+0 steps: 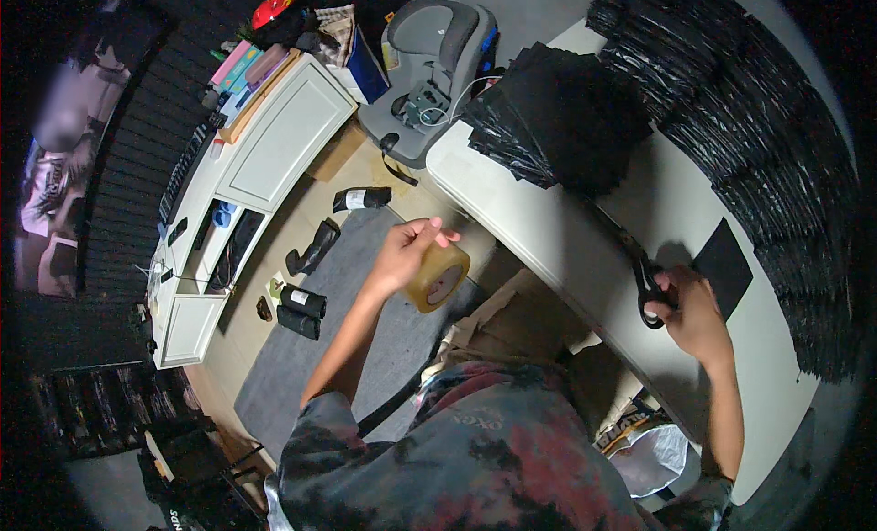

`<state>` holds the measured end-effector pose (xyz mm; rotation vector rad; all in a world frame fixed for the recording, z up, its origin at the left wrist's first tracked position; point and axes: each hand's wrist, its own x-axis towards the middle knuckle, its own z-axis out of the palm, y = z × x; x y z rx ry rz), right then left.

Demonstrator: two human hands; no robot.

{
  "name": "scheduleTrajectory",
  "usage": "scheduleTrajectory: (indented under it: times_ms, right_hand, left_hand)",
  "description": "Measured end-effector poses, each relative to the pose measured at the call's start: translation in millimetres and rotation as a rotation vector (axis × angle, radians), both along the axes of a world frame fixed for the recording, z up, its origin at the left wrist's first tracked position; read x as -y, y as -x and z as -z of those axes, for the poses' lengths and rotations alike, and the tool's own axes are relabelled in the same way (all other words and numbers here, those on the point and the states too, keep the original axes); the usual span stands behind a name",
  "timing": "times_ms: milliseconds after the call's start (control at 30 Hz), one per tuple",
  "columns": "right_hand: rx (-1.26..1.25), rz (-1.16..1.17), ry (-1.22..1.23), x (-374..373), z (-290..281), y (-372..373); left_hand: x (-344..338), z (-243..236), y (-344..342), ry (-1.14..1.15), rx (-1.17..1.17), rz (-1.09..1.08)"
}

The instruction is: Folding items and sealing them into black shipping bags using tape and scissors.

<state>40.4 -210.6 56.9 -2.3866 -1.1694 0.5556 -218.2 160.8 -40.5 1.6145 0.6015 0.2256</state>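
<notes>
Tape (438, 280) sits in the left hand (402, 255), fingers closed on it, out past the near edge of the white worktop (548, 229). The right hand (692, 313) has its fingers around the handles of black scissors (643, 280), just beside a black sheet (731, 266). A black pile (566, 120) stands by their tips, with bare room toward the near edge.
</notes>
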Motion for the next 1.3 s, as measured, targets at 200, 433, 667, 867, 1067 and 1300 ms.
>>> scheduleTrajectory:
  times_ms: [200,433,667,867,1067,1300]
  right_hand:
    - [-1.087,0.005,-0.124,6.5,-1.4,-2.5]
    - [-0.964,-0.247,-0.072,-11.3,22.0,44.7]
    - [-0.667,-0.409,0.252,-65.7,-5.5,55.1]
    - [-0.686,-0.427,0.148,-91.3,-12.3,48.7]
    - [-0.746,-0.369,0.26,-109.7,-4.0,43.7]
    - [-0.802,-0.334,0.219,-111.8,6.8,42.0]
  left_hand:
    - [3.4,-7.1,-4.1,-0.014,-0.062,0.01]
    - [-0.6,5.1,-0.4,0.036,-0.002,-0.032]
    - [-0.2,-0.1,-1.5,0.029,-0.035,-0.014]
    - [-1.1,3.5,-2.0,0.05,-0.005,-0.006]
    - [-1.8,3.9,-2.7,0.078,-0.007,0.008]
    - [-2.2,5.3,-3.6,0.094,0.007,0.008]
